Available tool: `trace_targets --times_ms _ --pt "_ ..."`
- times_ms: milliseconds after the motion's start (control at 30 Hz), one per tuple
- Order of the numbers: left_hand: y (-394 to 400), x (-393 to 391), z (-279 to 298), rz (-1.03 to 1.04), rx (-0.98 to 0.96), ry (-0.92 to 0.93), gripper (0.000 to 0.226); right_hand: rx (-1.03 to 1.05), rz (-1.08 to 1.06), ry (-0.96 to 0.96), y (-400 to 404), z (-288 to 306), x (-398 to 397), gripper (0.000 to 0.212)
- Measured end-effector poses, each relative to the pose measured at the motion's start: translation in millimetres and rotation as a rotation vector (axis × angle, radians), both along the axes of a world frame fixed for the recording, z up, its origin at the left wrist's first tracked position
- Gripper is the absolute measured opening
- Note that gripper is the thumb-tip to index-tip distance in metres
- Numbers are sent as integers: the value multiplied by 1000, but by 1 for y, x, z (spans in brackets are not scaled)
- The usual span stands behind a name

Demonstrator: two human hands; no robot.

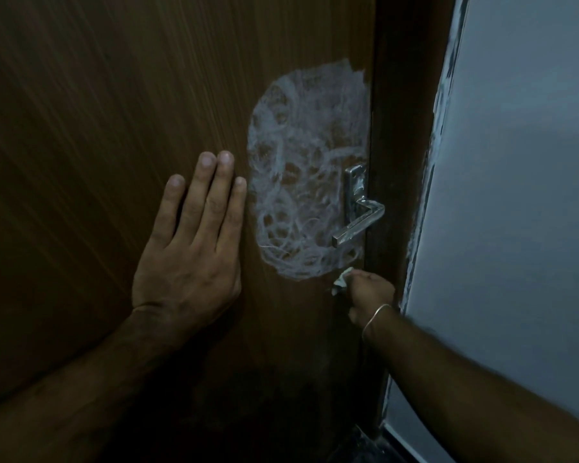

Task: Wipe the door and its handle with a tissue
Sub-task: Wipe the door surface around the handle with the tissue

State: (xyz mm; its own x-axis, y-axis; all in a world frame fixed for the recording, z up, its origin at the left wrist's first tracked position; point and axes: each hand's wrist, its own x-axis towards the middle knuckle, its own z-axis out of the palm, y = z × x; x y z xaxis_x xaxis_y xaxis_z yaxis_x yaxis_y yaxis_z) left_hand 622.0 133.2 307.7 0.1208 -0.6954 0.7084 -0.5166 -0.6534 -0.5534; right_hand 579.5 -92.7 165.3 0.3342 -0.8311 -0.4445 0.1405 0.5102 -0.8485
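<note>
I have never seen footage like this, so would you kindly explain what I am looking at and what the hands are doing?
There is no machine here: a person wears one camera on the head, looking forward and down at their own hands. In front is a brown door with a metal handle. A white swirled smear covers the wood beside the handle. The left hand lies flat on the door, fingers straight. The right hand, just below the smear, grips a crumpled tissue. A pale wall stands to the right.
</note>
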Motion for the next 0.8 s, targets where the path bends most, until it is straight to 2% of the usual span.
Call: trace_targets --times_ms 200,367,467,567,800 --pt "0 -1 1 7 6 -10 64 60 33 11 19 0 1 18" --pt "0 -2 5 7 26 13 65 50 -36 -3 15 4 5 13" --pt "2 -1 4 25 28 -3 64 22 3 15 28 2 9 15" --pt "0 -3 4 43 25 2 63 22 -60 2 15 4 8 18" --pt "1 -5 0 89 35 22 64 131 -5 -67 26 11 0 15"
